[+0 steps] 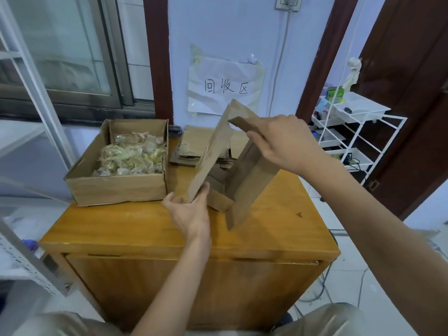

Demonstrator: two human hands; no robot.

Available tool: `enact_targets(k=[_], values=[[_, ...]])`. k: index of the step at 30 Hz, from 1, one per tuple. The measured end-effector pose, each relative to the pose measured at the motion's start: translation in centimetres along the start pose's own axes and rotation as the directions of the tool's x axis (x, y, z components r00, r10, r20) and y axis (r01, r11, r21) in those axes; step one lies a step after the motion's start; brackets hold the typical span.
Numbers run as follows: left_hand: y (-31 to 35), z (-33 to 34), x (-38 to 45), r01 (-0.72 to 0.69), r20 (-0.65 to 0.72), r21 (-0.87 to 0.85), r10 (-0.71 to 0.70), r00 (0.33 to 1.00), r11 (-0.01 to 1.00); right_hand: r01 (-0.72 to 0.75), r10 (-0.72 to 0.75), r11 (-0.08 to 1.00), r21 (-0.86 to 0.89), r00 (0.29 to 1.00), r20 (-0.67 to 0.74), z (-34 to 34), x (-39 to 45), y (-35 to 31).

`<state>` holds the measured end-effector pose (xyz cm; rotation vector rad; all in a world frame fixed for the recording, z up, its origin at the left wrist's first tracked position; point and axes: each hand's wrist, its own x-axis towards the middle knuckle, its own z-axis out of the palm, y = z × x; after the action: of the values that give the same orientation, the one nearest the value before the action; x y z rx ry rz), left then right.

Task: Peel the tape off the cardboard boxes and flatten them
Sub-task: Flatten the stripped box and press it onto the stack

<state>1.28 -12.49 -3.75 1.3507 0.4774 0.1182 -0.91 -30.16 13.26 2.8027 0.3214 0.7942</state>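
Above the wooden cabinet (135,224), the left hand (188,209) pinches the bottom corner of a half-collapsed cardboard box (244,180) while the right hand (282,144) grips its top flap, the brown panels splayed open, tilted, beside the box of peeled tape (116,180).

Opened brown cardboard box (244,175) tilted above wooden table, flattened cardboard stack (194,146) lying behind it
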Motion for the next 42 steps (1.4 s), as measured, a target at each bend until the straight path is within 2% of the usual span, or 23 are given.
enact_targets(k=[2, 4, 6, 8, 10, 12, 16, 20, 24, 27, 28, 30, 32, 34, 36, 37, 39, 42], values=[[-0.2, 0.7, 0.0, -0.032, 0.012, -0.017, 0.032, 0.999, 0.999, -0.061, 0.063, 0.991, 0.122, 0.998, -0.020, 0.2, -0.4, 0.4], [-0.2, 1.2, 0.6, -0.087, -0.002, 0.038, 0.087, 0.996, 0.995, -0.111, 0.121, 0.954, 0.279, 0.993, -0.016, 0.4, -1.0, 0.3], [0.3, 1.2, 1.2, -0.146, -0.004, 0.094, 0.147, 0.989, 0.985, -0.150, 0.164, 0.924, 0.351, 0.986, -0.009, 0.5, -1.8, 0.2], [0.9, 0.4, 1.8, -0.244, 0.073, 0.131, 0.236, 0.969, 0.961, -0.209, 0.230, 0.892, 0.400, 0.973, -0.004, 1.2, -3.2, 0.4], [1.8, -1.1, 2.2, -0.368, 0.243, 0.230, 0.313, 0.918, 0.901, -0.288, 0.328, 0.787, 0.546, 0.944, 0.026, 2.0, -5.2, 1.2], [2.4, -3.2, 2.9, -0.498, 0.409, 0.336, 0.353, 0.842, 0.799, -0.341, 0.408, 0.665, 0.664, 0.911, 0.059, 3.2, -7.6, 1.9], [2.6, -5.4, 3.7, -0.684, 0.618, 0.372, 0.382, 0.687, 0.627, -0.392, 0.507, 0.503, 0.770, 0.855, 0.104, 6.3, -11.6, 2.1], [2.0, -6.2, 2.8, -0.758, 0.729, 0.325, 0.361, 0.582, 0.566, -0.421, 0.438, 0.313, 0.851, 0.859, 0.263, 7.4, -13.9, 0.6], [0.3, -6.9, 2.9, -0.806, 0.764, 0.333, 0.361, 0.534, 0.489, -0.459, 0.383, 0.149, 0.876, 0.844, 0.377, 8.6, -16.7, -0.5], [-0.8, -6.9, 2.9, -0.836, 0.818, 0.339, 0.304, 0.488, 0.431, -0.515, 0.543, 0.071, 0.854, 0.738, 0.400, 9.1, -16.6, -0.5], [-0.9, -6.8, 3.0, -0.852, 0.832, 0.359, 0.284, 0.477, 0.382, -0.551, 0.580, 0.080, 0.831, 0.704, 0.410, 9.3, -16.2, -0.1], [-1.2, -6.2, 3.0, -0.891, 0.858, 0.414, 0.246, 0.451, 0.187, -0.633, 0.576, 0.165, 0.756, 0.684, 0.447, 10.1, -15.3, 1.2], [-1.7, -5.5, 3.1, -0.910, 0.894, 0.415, 0.189, 0.406, -0.005, -0.689, 0.557, 0.308, 0.655, 0.689, 0.463, 11.2, -14.4, 2.7], [-2.8, -4.9, 3.1, -0.912, 0.917, 0.396, 0.103, 0.386, -0.109, -0.742, 0.565, 0.457, 0.490, 0.668, 0.485, 12.6, -13.9, 3.7], [-4.0, -4.6, 3.0, -0.904, 0.919, 0.393, 0.050, 0.390, -0.169, -0.730, 0.566, 0.637, 0.246, 0.660, 0.494, 14.2, -13.9, 3.7], [-4.4, -4.6, 3.0, -0.898, 0.917, 0.399, 0.054, 0.396, -0.185, -0.708, 0.547, 0.685, 0.174, 0.657, 0.520, 15.0, -14.1, 3.5], [-4.6, -4.6, 3.1, -0.890, 0.906, 0.423, 0.061, 0.419, -0.168, -0.707, 0.516, 0.694, 0.137, 0.622, 0.589, 16.9, -15.0, 2.8], [-4.4, -4.2, 3.1, -0.883, 0.885, 0.465, 0.080, 0.459, -0.069, -0.721, 0.556, 0.685, 0.102, 0.608, 0.566, 18.0, -15.9, 2.0]])
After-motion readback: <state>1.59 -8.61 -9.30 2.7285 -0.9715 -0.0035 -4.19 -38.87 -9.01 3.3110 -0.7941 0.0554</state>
